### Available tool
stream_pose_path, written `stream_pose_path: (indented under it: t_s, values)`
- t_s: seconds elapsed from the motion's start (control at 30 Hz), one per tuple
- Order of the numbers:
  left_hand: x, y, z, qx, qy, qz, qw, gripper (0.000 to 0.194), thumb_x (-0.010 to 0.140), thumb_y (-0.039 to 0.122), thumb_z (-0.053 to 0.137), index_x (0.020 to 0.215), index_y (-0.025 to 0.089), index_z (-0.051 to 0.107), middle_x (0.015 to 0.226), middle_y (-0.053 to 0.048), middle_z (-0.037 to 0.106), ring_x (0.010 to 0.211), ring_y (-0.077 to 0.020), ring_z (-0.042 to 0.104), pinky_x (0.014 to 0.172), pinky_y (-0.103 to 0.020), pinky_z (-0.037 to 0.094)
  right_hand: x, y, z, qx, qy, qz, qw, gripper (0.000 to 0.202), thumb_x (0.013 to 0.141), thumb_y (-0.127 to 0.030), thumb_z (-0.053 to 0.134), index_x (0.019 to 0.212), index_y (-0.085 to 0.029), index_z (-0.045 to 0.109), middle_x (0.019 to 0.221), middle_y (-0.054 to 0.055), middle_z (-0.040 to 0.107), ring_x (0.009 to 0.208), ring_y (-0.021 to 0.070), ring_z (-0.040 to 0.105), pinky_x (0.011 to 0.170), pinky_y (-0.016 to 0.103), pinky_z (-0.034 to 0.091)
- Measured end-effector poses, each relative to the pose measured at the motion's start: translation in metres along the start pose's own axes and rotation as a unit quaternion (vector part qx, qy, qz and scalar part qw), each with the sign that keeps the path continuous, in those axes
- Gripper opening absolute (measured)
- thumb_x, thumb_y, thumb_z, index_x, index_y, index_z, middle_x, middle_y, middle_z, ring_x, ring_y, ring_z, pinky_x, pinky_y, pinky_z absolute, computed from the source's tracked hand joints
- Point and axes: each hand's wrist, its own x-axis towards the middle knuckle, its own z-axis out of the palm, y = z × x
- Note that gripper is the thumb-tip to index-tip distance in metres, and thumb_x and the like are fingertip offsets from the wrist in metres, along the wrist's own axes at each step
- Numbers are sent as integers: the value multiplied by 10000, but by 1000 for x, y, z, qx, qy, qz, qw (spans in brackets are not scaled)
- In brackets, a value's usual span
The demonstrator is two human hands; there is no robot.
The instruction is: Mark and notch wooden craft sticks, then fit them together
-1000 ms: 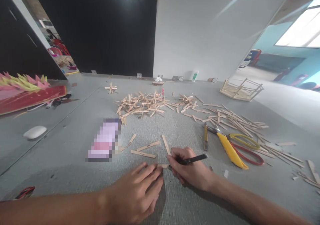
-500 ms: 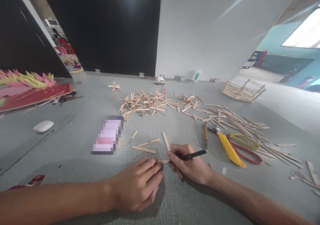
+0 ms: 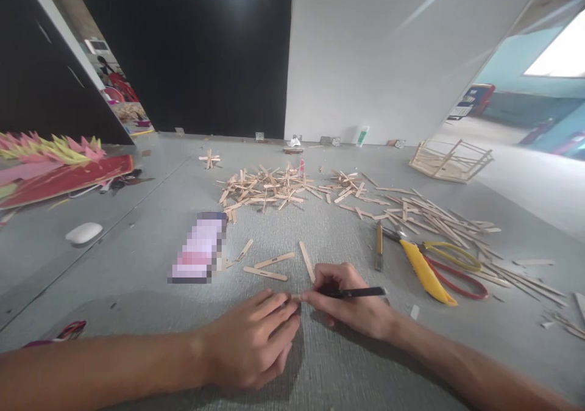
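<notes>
My left hand lies palm down with its fingers closed together, pressing a popsicle stick against the grey surface. Only a short piece of that stick shows between my two hands. My right hand is closed around a slim black pen-like tool; its tip is hidden by my fingers at the stick. Just beyond my hands lie several loose popsicle sticks: a plain-looking stick beside my right fingers, a slotted stick and another stick below it.
Behind lies a pile of joined sticks. Right of my hand are a cutter knife, yellow-and-red-handled pliers and thin wooden strips. A stick frame stands farther back. On the left are a phone and a white case.
My right hand has shifted slightly left toward the left fingers, and the black tool now lies flatter, covering more of the stick. My left hand stays nearly in place.
</notes>
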Motion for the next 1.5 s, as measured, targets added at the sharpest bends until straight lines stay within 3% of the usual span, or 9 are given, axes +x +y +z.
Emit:
stream_pose_path:
  t_s: [0.27,0.47,0.67,0.97,1.5]
  values:
    - [1,0,-2,15,-1,1,1000,316,989,194,487,1153,22,695,1201,-203,732,1102,-312,665,943,-408,514,1,6,4,-44,11,0,999,419,1005,-480,564,692,-240,423,462,-75,448,406,88,404,405,227,277]
    - [-1,1,-1,19,-9,-5,1000,326,994,217,498,1169,24,694,1213,-198,731,1113,-312,679,937,-420,531,2,6,3,-100,29,-10,995,457,990,-395,579,633,-237,342,484,-86,338,438,76,315,410,236,211]
    - [-5,2,2,37,13,4,999,327,966,212,533,1144,1,708,1193,-198,747,1143,-335,692,979,-433,556,2,3,3,-79,10,11,997,437,993,-394,593,656,-247,357,443,-94,378,388,79,363,384,224,246]
    - [-5,3,2,24,-2,-28,999,352,955,205,551,1192,-11,696,1235,-209,731,1182,-345,681,1024,-455,547,1,7,4,-83,28,18,996,432,977,-396,620,646,-244,389,434,-82,424,367,77,373,378,223,270]
    - [-5,2,-1,26,-4,-22,999,342,968,195,524,1181,-6,700,1240,-200,735,1157,-337,699,967,-431,580,3,7,5,-80,29,22,996,431,979,-403,611,650,-244,382,465,-68,444,369,75,397,359,223,281]
